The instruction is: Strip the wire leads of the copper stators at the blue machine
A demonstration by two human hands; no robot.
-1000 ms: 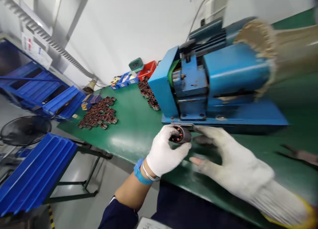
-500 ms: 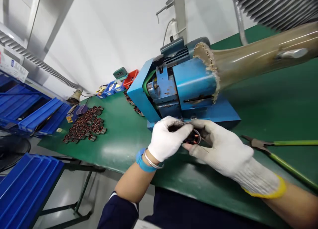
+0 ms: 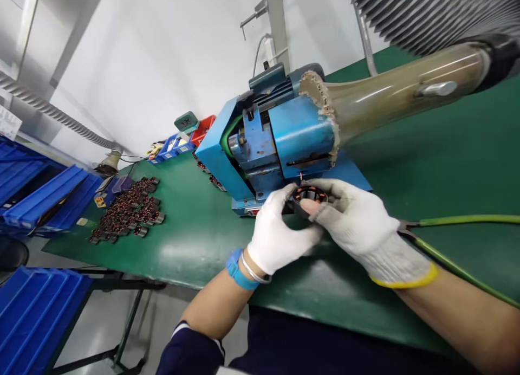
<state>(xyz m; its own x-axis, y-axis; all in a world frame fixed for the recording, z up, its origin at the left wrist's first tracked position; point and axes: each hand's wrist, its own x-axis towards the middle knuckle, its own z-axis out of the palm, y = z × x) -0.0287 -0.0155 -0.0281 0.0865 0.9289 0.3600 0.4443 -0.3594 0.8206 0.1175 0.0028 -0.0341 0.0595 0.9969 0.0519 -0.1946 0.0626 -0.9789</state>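
Note:
A motor stator (image 3: 312, 194), a dark ring with copper windings inside, is held just in front of the blue machine (image 3: 303, 134). My right hand (image 3: 361, 223), in a white knit glove with a yellow cuff, grips it from the right, with the thumb's bare tip at its near rim. On the other side my left hand (image 3: 274, 234), gloved in white, curls its fingers against the ring, while its thumb lies lower. A short copper wire end (image 3: 301, 176) sticks up at the far rim. The left fingertips are partly hidden.
Green-handled pliers (image 3: 422, 239) lie right of my right wrist. A clear duct (image 3: 377, 101) runs from the machine to the upper right. Many stators (image 3: 130, 212) are piled on the green table (image 3: 187, 245) at left, with blue crates (image 3: 44, 196) beyond.
The stator has been turned so its open face shows more. My left thumb has come off its front and dropped lower. The whole view has shifted slightly.

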